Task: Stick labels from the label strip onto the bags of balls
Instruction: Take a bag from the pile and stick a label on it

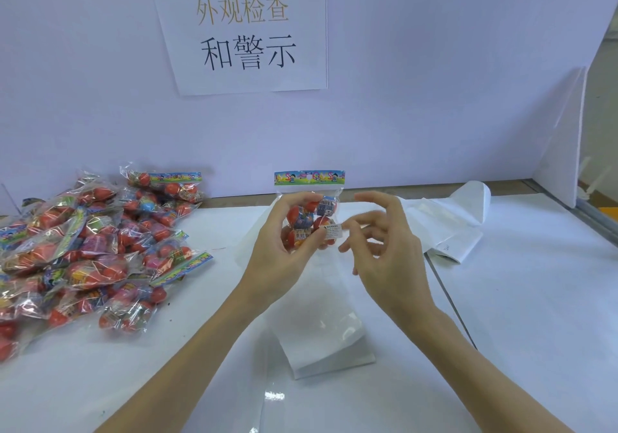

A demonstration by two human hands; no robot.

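Left hand (277, 245) is gripping a bag of balls (309, 212); right hand (384, 242), fingers loosely spread, is hovering at three o'clock of its "WARNING" label (332, 231).

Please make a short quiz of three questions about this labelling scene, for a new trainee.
1. True or false: the left hand holds a bag of balls upright above the table.
2. Where is the warning label? A) on the held bag's lower right part B) on the wall sign C) on the pile of bags
3. On which side of the table lies the pile of bags?

Key: 1 true; 2 A; 3 the left side.
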